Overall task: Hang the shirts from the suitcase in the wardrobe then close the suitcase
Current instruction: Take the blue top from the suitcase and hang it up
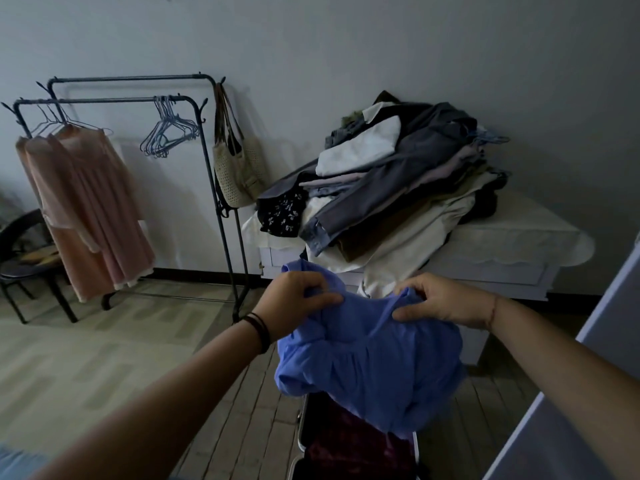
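Worn on the head, facing forward and tilted down. Wide-angle. Near to the left grip (294,303) and right grip (446,301) on the blue shirt (374,358), directly above the open suitcase (311,420) at the bottom edge. Well apart from the clothes rack (128,78), left, and the counter (519,230), right, against the wall.

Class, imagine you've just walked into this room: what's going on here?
A person is holding up a blue shirt with both hands, the left hand and right hand each gripping its top edge. It hangs above an open suitcase with dark red clothing in it. Across the room a clothes rail holds pink garments and a bunch of empty hangers. The shirt is not yet on a hanger, and the suitcase is not yet closed.
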